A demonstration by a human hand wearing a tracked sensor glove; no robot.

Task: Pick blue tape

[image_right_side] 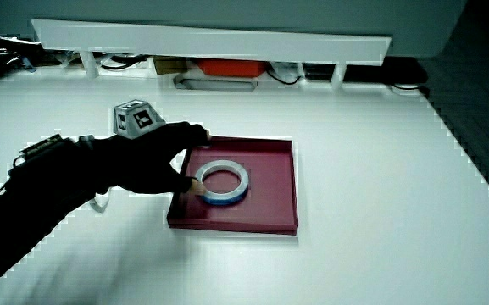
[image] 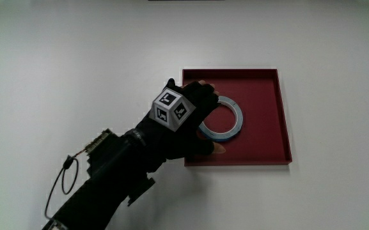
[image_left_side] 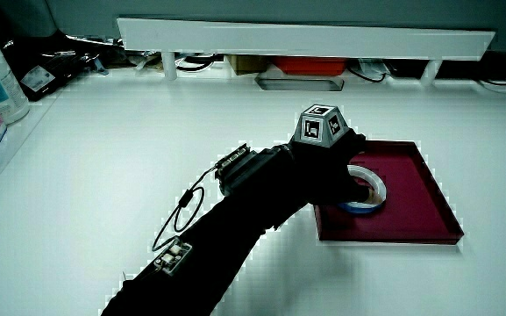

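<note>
Glove on hand (image: 184, 124): black cloth, matt, faintly knit-textured
Cube (image: 172, 109) on glove back: smooth matt faces, printed black-and-white patterns
Blue tape (image: 222, 121): smooth roll, slight sheen, blue outer band, pale upper face
Tray (image: 280, 121): dark red, matt, smooth, looks like plastic
Table (image: 75, 70): white, smooth, low sheen
Partition (image_right_side: 210, 38): white, smooth, looks painted

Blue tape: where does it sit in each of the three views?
Main view: tape lies flat in the red tray, the hand over its edge.
Side view: tape partly hidden by the hand.
Side view: tape shows whole beside the fingertips.
Shared landmark: the tray.
</note>
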